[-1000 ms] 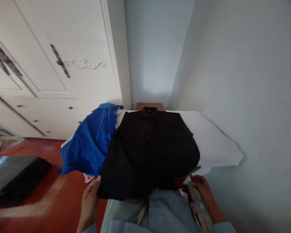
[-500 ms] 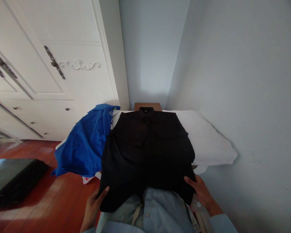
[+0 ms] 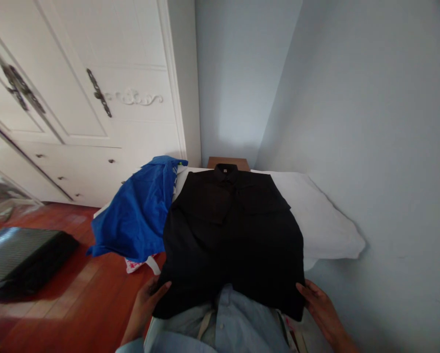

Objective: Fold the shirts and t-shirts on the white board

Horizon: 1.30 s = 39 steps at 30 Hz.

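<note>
A black collared shirt [image 3: 234, 240] lies spread out, its collar at the far end and its hem toward my body. Two flaps, perhaps pockets or folded sleeves, show across its chest. My left hand [image 3: 150, 299] grips the lower left corner, thumb on top and fingers beneath. At the lower right edge, my right hand [image 3: 317, 301] holds the cloth the same way. Under the shirt is a white cloth-covered surface [image 3: 326, 220]. To the left a blue garment [image 3: 135, 215] hangs over the edge of that surface.
A white wardrobe [image 3: 132, 49] with dark handles stands at the left. Grey-blue walls close in on the right and behind. On the red wooden floor [image 3: 84, 299] lies a dark striped package [image 3: 25, 260]. A brown wooden piece [image 3: 229, 162] shows behind the collar.
My right hand has shifted right and slightly down with its corner of the shirt, so the hem is spread wider. The whole view has turned slightly left.
</note>
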{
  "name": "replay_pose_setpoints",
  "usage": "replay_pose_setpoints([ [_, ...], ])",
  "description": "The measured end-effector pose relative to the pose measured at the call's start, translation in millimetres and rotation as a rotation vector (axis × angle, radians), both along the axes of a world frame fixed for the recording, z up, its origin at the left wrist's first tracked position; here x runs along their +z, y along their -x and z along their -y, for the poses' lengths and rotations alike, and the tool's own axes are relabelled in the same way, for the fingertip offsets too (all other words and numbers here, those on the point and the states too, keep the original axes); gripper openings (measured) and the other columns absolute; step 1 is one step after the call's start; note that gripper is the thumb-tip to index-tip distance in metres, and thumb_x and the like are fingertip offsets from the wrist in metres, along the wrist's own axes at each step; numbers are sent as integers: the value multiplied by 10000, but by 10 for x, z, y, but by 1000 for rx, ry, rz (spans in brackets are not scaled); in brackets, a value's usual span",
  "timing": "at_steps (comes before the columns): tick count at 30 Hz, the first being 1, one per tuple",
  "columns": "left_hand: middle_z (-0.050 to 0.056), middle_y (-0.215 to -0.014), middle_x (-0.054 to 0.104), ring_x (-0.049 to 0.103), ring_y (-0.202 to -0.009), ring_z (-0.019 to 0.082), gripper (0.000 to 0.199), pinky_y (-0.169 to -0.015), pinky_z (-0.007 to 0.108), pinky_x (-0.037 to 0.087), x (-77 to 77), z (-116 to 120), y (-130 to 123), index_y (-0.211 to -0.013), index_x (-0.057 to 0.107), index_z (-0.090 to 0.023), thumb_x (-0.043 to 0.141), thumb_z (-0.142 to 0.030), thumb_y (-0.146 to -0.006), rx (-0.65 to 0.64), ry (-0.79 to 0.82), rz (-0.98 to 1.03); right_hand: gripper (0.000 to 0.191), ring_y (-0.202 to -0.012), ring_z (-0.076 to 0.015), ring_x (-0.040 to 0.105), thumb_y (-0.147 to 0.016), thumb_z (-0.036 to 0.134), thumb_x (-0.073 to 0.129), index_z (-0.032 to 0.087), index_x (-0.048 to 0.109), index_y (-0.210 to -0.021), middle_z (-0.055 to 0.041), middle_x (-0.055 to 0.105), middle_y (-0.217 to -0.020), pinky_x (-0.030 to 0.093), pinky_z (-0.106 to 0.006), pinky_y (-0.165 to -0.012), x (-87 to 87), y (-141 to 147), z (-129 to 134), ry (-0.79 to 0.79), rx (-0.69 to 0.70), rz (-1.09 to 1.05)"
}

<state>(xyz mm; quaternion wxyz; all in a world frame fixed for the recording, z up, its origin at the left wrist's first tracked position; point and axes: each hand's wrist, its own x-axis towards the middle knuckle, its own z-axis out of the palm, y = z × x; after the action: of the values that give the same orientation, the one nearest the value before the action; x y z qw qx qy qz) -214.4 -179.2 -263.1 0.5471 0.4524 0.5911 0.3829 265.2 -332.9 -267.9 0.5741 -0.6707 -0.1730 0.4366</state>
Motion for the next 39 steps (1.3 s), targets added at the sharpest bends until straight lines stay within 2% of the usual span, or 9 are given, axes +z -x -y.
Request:
replay_pose_setpoints([
  [5, 149, -1093, 775, 741, -1011, 334, 705, -877, 421, 610, 208, -107, -186, -996, 740, -163, 806, -733, -585, 104, -167, -74, 346, -776, -358, 735, -539, 584, 793, 265, 750, -664, -56, 758, -702, 598, -459, -714, 103, -142, -49, 200, 205, 374],
  [7, 141, -1152, 761, 724, -1071, 327, 682, -921, 424, 594, 315, -205, -306, -1054, 729, -177, 792, -707, -630, 129, -237, -54, 306, -690, -357, 713, -540, 563, 778, 275, 678, -511, -70, 714, -593, 580, -459, -677, 350, -133, -113, 301, 424, 576],
  [9, 125, -1119, 771, 722, -1061, 322, 653, -915, 420, 589, 418, -321, -407, -1041, 728, -184, 789, -694, -638, 121, -299, -39, 269, -687, -336, 715, -610, 534, 768, 272, 728, -571, -89, 743, -650, 575, -429, -681, 721, -14, -246, 318, 669, 668],
  [13, 61, -770, 746, 706, -765, 245, 530, -702, 328, 568, 609, -461, -488, -787, 717, -177, 729, -702, -713, 206, -365, -132, 466, -891, -269, 741, -834, 522, 706, 250, 752, -1210, -102, 785, -1075, 571, -365, -835, 1571, 521, -837, -44, 1059, 767],
  [17, 24, -628, 670, 624, -618, 189, 529, -582, 277, 497, 775, -432, -495, -703, 715, -177, 714, -704, -735, 310, -397, -175, 336, -946, -220, 708, -967, 437, 602, 202, 732, -1170, -89, 762, -1072, 545, -338, -889, 2035, 1164, -1898, -511, 1194, 1008],
  [20, 31, -665, 695, 630, -626, 189, 517, -582, 272, 496, 819, -432, -531, -737, 731, -171, 754, -687, -706, 319, -386, -149, 325, -1059, -225, 689, -977, 311, 578, 169, 688, -1248, -113, 729, -1205, 521, -370, -991, 2001, 1581, -2816, -676, 1126, 1168],
  [25, 34, -667, 700, 621, -616, 185, 541, -568, 269, 479, 676, -515, -511, -729, 731, -169, 727, -710, -720, 310, -356, -83, 510, -1425, -269, 479, -1004, 341, 561, 98, 535, -1451, -172, 536, -1515, 374, -398, -1186, 1644, 1964, -3865, -453, 1148, 1435],
  [32, 68, -728, 730, 678, -716, 262, 559, -649, 333, 508, 389, -497, -341, -829, 732, -176, 578, -712, -805, 425, -374, -261, 589, -1526, -342, 302, -1075, 419, 370, 55, 427, -1535, -210, 343, -1631, 262, -523, -1228, 1260, 1927, -4088, -330, 1157, 1533],
  [39, 77, -747, 734, 699, -654, 259, 380, -592, 325, 491, 432, -425, -439, -880, 688, -219, 520, -559, -864, 447, -394, -485, 608, -1533, -323, 289, -1081, 442, 314, 73, 399, -1556, -187, 333, -1643, 260, -494, -1229, 1220, 1909, -4086, -322, 1165, 1580],
])
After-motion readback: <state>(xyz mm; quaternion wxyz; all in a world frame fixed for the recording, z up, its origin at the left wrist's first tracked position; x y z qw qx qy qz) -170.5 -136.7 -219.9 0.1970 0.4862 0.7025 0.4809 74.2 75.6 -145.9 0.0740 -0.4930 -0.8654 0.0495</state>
